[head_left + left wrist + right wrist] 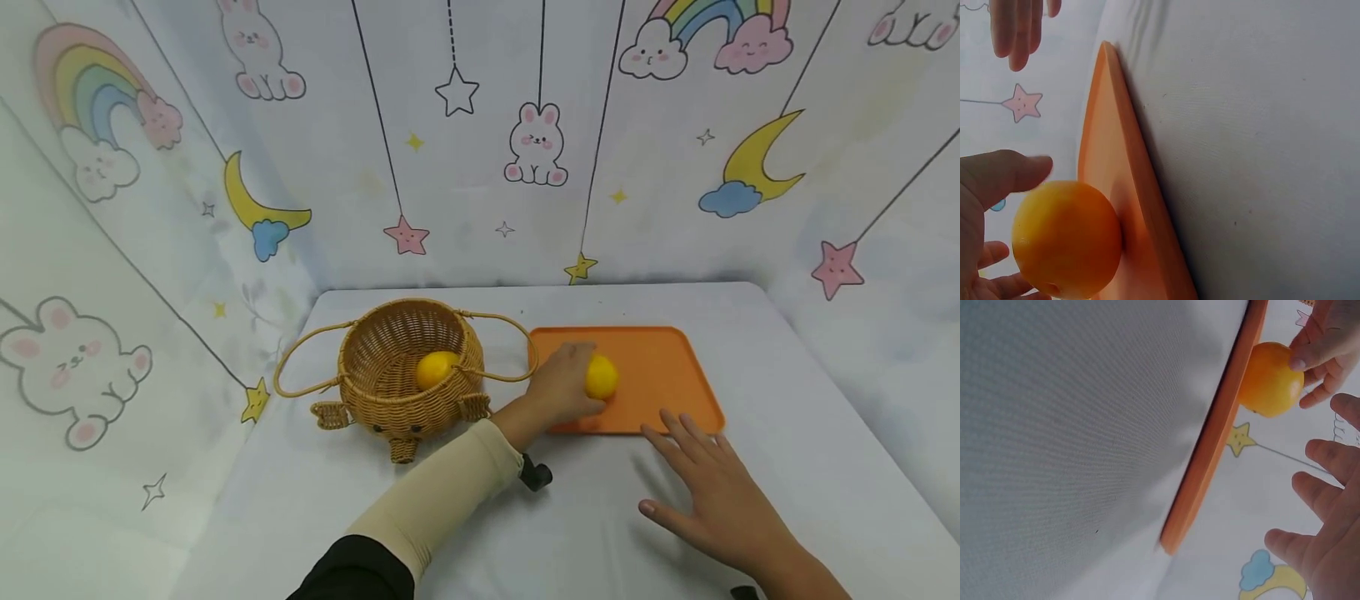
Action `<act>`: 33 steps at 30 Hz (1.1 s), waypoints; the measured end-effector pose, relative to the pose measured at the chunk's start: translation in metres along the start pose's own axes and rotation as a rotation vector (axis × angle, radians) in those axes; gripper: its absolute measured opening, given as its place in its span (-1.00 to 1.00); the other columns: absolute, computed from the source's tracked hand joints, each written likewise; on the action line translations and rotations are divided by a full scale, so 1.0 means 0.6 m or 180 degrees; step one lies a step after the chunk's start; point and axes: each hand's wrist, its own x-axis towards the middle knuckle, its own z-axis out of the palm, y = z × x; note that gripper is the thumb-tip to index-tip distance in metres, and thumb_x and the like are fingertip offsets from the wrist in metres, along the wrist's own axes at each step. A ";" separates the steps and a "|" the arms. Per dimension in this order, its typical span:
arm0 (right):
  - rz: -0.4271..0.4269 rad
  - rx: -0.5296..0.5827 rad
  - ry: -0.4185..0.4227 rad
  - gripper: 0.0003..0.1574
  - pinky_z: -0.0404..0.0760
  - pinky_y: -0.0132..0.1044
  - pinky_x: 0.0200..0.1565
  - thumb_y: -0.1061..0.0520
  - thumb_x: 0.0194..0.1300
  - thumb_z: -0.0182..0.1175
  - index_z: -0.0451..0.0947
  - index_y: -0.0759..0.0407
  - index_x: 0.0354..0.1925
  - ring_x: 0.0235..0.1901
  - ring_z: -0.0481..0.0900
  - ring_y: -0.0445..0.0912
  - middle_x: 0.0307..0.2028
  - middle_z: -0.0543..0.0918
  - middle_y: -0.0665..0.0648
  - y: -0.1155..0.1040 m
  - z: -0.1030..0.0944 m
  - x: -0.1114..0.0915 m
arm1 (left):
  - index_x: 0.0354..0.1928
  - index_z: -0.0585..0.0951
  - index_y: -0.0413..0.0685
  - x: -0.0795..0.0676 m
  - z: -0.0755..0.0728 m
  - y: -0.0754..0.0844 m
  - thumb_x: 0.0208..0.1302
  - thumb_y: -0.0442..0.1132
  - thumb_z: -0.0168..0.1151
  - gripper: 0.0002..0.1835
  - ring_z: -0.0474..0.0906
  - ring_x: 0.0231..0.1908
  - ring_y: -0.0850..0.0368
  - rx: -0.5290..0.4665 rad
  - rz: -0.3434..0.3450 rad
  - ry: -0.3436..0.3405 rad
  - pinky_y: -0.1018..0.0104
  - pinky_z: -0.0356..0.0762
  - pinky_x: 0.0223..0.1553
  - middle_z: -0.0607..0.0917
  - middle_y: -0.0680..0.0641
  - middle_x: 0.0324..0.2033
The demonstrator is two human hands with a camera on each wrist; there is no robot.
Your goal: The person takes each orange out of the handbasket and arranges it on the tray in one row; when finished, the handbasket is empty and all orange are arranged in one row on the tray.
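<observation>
An orange (pixel 602 377) sits on the orange tray (pixel 660 367), left of its middle. Beside its left side is my left hand (pixel 561 385), thumb and fingers spread around the fruit. In the left wrist view a small gap shows between the thumb (pixel 1019 172) and the orange (pixel 1066 239); the other fingers are partly hidden behind it. My right hand (pixel 712 492) hovers over the table near the tray's front right corner, fingers spread and holding nothing. A second, similar yellow-orange fruit (pixel 437 370) lies inside the wicker basket (pixel 375 392), left of the tray.
The basket has two loop handles; its right handle (pixel 517 379) reaches the tray's left edge. An animal face with a snout (pixel 402 450) is on its front. A white cloth (pixel 600 517) covers the table, and a printed curtain (pixel 480 167) stands behind it.
</observation>
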 end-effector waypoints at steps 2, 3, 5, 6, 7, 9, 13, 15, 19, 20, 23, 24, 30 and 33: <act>-0.0010 0.0007 -0.0001 0.17 -0.11 0.43 0.54 -0.43 0.27 0.44 0.27 -0.10 0.65 0.59 0.14 0.34 0.66 0.16 0.23 0.001 0.000 0.001 | 0.64 0.26 0.17 -0.009 -0.004 0.001 0.15 0.23 0.62 0.09 0.48 0.34 0.10 0.0015 0.0107 0.0014 0.18 0.53 0.28 0.40 0.01 0.50; -0.0011 0.0005 -0.0008 0.17 -0.12 0.43 0.54 -0.44 0.27 0.44 0.27 -0.10 0.65 0.59 0.14 0.34 0.66 0.15 0.22 0.001 0.001 0.002 | 0.65 0.24 0.18 -0.014 -0.006 0.000 0.15 0.29 0.59 0.11 0.45 0.38 0.09 0.0052 0.0187 0.0022 0.15 0.52 0.31 0.38 0.01 0.52; -0.0019 0.0006 -0.0026 0.17 -0.13 0.43 0.54 -0.44 0.27 0.44 0.27 -0.09 0.65 0.59 0.13 0.33 0.67 0.13 0.20 0.000 0.002 0.004 | 0.67 0.22 0.19 -0.027 -0.012 -0.001 0.14 0.40 0.53 0.15 0.38 0.46 0.05 0.0136 0.0363 0.0045 0.10 0.48 0.37 0.33 0.00 0.56; -0.0021 0.0010 -0.0039 0.17 -0.14 0.43 0.54 -0.45 0.27 0.43 0.26 -0.09 0.65 0.59 0.13 0.33 0.67 0.13 0.19 0.000 0.002 0.005 | 0.67 0.20 0.21 -0.034 -0.016 -0.002 0.13 0.45 0.50 0.16 0.35 0.49 0.03 0.0186 0.0457 0.0059 0.07 0.45 0.40 0.31 -0.01 0.58; -0.0027 0.0017 -0.0046 0.17 -0.14 0.43 0.54 -0.45 0.27 0.43 0.26 -0.09 0.65 0.59 0.12 0.33 0.67 0.12 0.19 -0.001 0.003 0.006 | 0.68 0.20 0.22 -0.042 -0.022 -0.001 0.13 0.48 0.47 0.17 0.31 0.52 0.00 0.0233 0.0540 0.0069 0.04 0.44 0.42 0.28 -0.01 0.60; -0.0041 0.0041 -0.0051 0.17 -0.16 0.42 0.54 -0.45 0.27 0.43 0.25 -0.11 0.66 0.60 0.12 0.33 0.67 0.13 0.18 -0.002 0.002 0.009 | 0.69 0.18 0.25 -0.059 -0.035 -0.001 0.12 0.54 0.41 0.19 0.26 0.55 -0.03 0.0321 0.0676 0.0085 0.00 0.41 0.44 0.23 -0.01 0.62; -0.0076 0.0071 -0.0034 0.19 -0.18 0.42 0.55 -0.44 0.26 0.45 0.23 -0.15 0.67 0.61 0.11 0.31 0.68 0.12 0.17 -0.004 0.000 0.014 | 0.68 0.23 0.25 -0.092 -0.074 0.001 0.12 0.58 0.37 0.17 0.25 0.56 -0.01 0.0291 0.0770 0.0088 -0.03 0.45 0.41 0.23 0.01 0.63; -0.0097 0.0079 -0.0031 0.19 -0.20 0.41 0.55 -0.43 0.26 0.46 0.22 -0.16 0.67 0.61 0.11 0.29 0.67 0.13 0.17 -0.006 -0.001 0.018 | 0.68 0.22 0.24 -0.108 -0.095 -0.003 0.12 0.58 0.38 0.17 0.24 0.57 0.02 0.0214 0.0776 0.0085 -0.03 0.43 0.43 0.24 0.02 0.63; -0.0114 0.0054 -0.0104 0.20 -0.20 0.42 0.55 -0.48 0.26 0.42 0.23 -0.12 0.67 0.63 0.06 0.28 0.68 0.13 0.18 -0.014 -0.004 0.028 | 0.71 0.13 0.23 -0.143 -0.125 -0.023 0.14 0.59 0.35 0.21 0.12 0.62 0.00 0.0231 0.0862 0.0126 -0.10 0.17 0.56 0.21 -0.02 0.65; -0.0127 0.0042 -0.0128 0.21 -0.20 0.43 0.54 -0.49 0.27 0.41 0.23 -0.12 0.67 0.63 0.05 0.28 0.68 0.12 0.19 -0.017 -0.005 0.031 | 0.73 0.09 0.25 -0.153 -0.129 -0.030 0.15 0.61 0.31 0.23 0.07 0.64 -0.02 0.0311 0.0890 0.0145 -0.11 0.08 0.59 0.17 -0.02 0.66; -0.0196 -0.0011 -0.0162 0.20 -0.24 0.42 0.55 -0.52 0.28 0.38 0.23 -0.11 0.67 0.63 0.05 0.28 0.69 0.07 0.15 -0.027 -0.004 0.039 | 0.75 -0.01 0.27 -0.189 -0.131 -0.054 0.17 0.66 0.21 0.26 -0.04 0.67 -0.07 0.0619 0.0981 0.0192 -0.18 -0.10 0.61 0.06 -0.05 0.70; -0.0241 -0.0015 -0.0143 0.20 -0.25 0.41 0.55 -0.51 0.28 0.39 0.24 -0.10 0.66 0.63 0.05 0.29 0.69 0.06 0.15 -0.029 -0.003 0.042 | 0.75 -0.03 0.27 -0.201 -0.129 -0.062 0.17 0.68 0.18 0.26 -0.08 0.68 -0.09 0.0732 0.0997 0.0195 -0.21 -0.12 0.61 0.01 -0.05 0.71; -0.0528 0.0019 -0.0041 0.23 -0.42 0.22 0.59 -0.46 0.27 0.43 0.19 -0.11 0.69 0.64 0.02 0.26 0.71 -0.01 0.10 -0.048 0.005 0.055 | 0.75 -0.17 0.36 -0.279 -0.110 -0.101 0.16 0.75 0.07 0.28 -0.25 0.69 -0.17 0.1233 0.1008 0.0206 -0.37 -0.18 0.58 -0.18 -0.05 0.73; -0.0627 0.0029 -0.0046 0.23 -0.46 0.16 0.60 -0.45 0.27 0.42 0.17 -0.12 0.70 0.66 -0.02 0.24 0.72 -0.04 0.10 -0.059 0.009 0.059 | 0.75 -0.16 0.41 -0.314 -0.100 -0.116 0.14 0.74 0.10 0.28 -0.28 0.69 -0.19 0.1282 0.0961 0.0244 -0.42 -0.24 0.56 -0.21 -0.05 0.73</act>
